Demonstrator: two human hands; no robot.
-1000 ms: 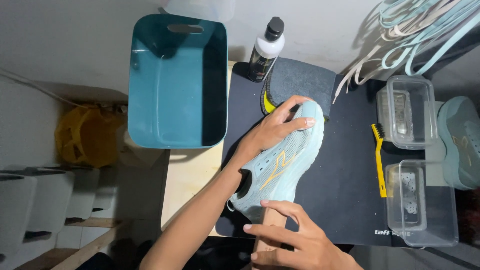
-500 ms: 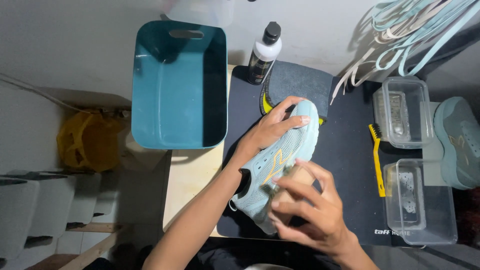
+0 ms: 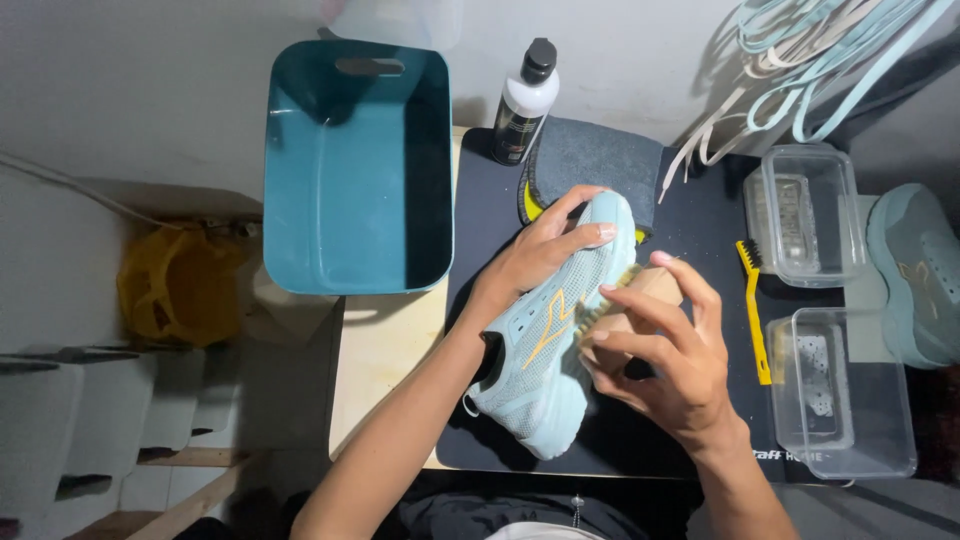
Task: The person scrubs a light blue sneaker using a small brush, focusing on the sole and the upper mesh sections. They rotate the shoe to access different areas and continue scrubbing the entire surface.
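A pale blue sneaker [image 3: 540, 365] with a yellow side mark lies on its side on a dark mat [image 3: 700, 250]. My left hand [image 3: 535, 255] grips the shoe's toe end and holds it down. My right hand [image 3: 655, 355] is closed around a wooden brush [image 3: 630, 300], whose bristles press against the sneaker's side near the yellow mark.
A teal tub [image 3: 355, 165] sits left of the mat, with a black-capped bottle [image 3: 523, 105] and a grey cloth [image 3: 595, 160] behind the shoe. A yellow brush [image 3: 755, 310], two clear plastic boxes [image 3: 805, 215], a second sneaker [image 3: 915, 275] and hanging laces [image 3: 800, 60] are to the right.
My right hand came up from the near edge of the mat with the brush and set the bristles against the shoe's side. The left hand stayed on the toe.
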